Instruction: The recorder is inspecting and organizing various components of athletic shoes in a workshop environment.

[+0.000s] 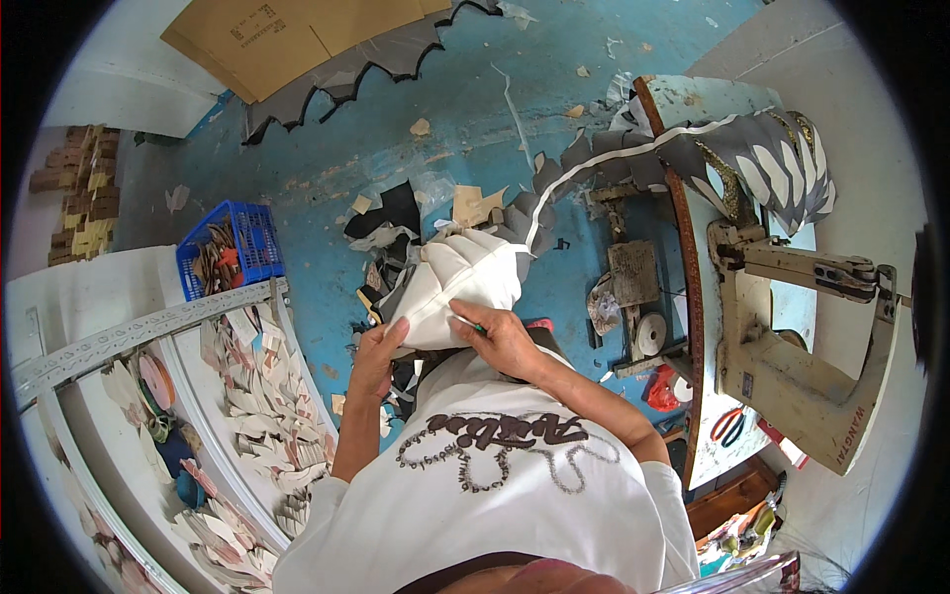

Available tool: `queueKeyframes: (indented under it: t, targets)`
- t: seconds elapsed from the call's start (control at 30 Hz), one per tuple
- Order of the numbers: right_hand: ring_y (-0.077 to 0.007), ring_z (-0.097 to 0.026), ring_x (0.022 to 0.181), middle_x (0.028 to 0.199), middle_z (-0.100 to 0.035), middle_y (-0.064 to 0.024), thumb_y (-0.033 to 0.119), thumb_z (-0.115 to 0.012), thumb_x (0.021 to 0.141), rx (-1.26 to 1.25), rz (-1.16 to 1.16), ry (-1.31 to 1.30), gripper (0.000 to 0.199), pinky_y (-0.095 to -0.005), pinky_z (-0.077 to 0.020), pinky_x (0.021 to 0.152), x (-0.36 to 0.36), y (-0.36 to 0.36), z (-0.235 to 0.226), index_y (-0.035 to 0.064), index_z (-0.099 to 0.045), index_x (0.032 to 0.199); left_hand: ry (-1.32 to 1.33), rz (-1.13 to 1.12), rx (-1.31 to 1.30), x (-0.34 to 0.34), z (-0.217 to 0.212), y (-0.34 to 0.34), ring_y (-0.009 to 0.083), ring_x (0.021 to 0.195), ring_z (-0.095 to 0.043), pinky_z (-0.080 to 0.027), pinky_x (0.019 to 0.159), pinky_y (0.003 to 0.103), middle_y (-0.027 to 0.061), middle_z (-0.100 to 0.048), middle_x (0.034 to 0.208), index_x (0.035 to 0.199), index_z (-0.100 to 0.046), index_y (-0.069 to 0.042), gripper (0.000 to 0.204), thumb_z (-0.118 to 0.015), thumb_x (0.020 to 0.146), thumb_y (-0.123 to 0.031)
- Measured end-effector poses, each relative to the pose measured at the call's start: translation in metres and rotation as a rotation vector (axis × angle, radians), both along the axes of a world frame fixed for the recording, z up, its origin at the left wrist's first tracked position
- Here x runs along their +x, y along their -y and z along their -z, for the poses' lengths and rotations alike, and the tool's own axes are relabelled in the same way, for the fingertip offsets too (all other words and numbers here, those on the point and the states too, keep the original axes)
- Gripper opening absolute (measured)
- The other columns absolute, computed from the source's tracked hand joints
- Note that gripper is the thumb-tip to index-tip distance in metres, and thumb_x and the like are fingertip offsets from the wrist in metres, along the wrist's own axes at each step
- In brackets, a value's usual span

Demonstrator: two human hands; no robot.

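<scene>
Across my lap lies a bundle of overlapping white panels [463,269], soft and leaf-shaped, joined in a row. My left hand [376,358] pinches the bundle's near left edge between thumb and fingers. On the near right side, my right hand [500,344] is closed round a thin tool with a green part [477,327], its tip close to the white surface; the tool's kind is hidden by my fingers. From the bundle, a white strip [584,168] with dark grey pieces along it runs up to the sewing table at the right.
A sewing machine [792,337] stands on the worktable at right, near red-and-blue-handled scissors [729,426] and grey-and-white panels [782,168]. At left are a blue crate [259,243] and a rack [148,351] of cut pieces. Scraps litter the blue floor [455,109]; cardboard [297,40] lies at the far side.
</scene>
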State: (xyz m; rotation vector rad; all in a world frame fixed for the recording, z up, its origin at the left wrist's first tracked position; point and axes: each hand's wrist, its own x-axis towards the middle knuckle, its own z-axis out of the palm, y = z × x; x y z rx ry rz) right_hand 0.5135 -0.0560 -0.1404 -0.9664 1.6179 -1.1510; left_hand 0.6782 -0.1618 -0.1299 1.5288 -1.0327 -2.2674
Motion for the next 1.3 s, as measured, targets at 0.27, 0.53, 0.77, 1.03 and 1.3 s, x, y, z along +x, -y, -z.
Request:
queueKeyframes:
  t: [0.27,0.53,0.77,1.03,1.3]
  targets:
    - [-0.0123,-0.053,0.053,0.073,-0.060,-0.0099,0.020,-0.051,0.081,-0.100,-0.158,-0.061,0.025,-0.0250,-0.0438,0.052,-0.002,-0.006,0.013,-0.0005,-0.056,0.096,-0.060,-0.175,-0.056,0.016,-0.009,0.001,0.0142,0.078,-0.056,-0.044,0.072,0.027,0.0083,-0.058,0.090,0.096,-0.054,0.003,0.028,-0.061,0.073,-0.012]
    - [-0.0197,-0.056,0.059,0.064,-0.057,-0.0123,0.017,-0.052,0.077,0.216,0.614,-0.174,0.019,-0.0301,-0.0427,0.055,-0.085,-0.013,0.147,0.0010,-0.059,0.085,-0.069,-0.248,-0.127,0.077,-0.041,-0.001,0.0184,0.079,-0.057,-0.046,0.072,0.031,0.0108,-0.058,0.091,0.097,-0.051,0.005,0.033,-0.062,0.072,-0.014]
    - [-0.0329,-0.053,0.078,0.086,-0.054,-0.0174,0.017,-0.055,0.073,0.288,0.651,-0.552,0.025,-0.0392,-0.0419,0.067,-0.113,0.024,0.219,0.0032,-0.054,0.093,0.036,-0.302,-0.233,0.119,-0.061,-0.014,0.0194,0.081,-0.056,-0.044,0.075,0.031,0.0110,-0.058,0.090,0.097,-0.051,0.005,0.037,-0.065,0.069,-0.015]
    - [-0.0323,-0.051,0.066,0.079,-0.054,-0.0165,0.013,-0.053,0.074,0.235,0.697,-0.566,0.013,-0.0402,-0.0409,0.058,-0.102,0.040,0.232,0.0014,-0.050,0.078,0.108,-0.494,-0.297,0.157,-0.056,-0.008,0.0217,0.083,-0.055,-0.044,0.077,0.034,0.0126,-0.055,0.095,0.101,-0.047,0.005,0.041,-0.063,0.071,-0.017]
    - [-0.0062,-0.035,0.037,0.071,-0.055,-0.0067,0.007,-0.046,0.076,-0.035,0.985,0.771,0.006,-0.0177,-0.0229,0.030,-0.189,0.002,0.102,0.0020,-0.050,0.078,-0.016,-0.663,-0.207,0.188,0.021,0.055,0.0264,0.097,-0.049,-0.041,0.082,0.038,0.0152,-0.048,0.110,0.113,-0.041,0.003,0.056,-0.062,0.072,-0.028]
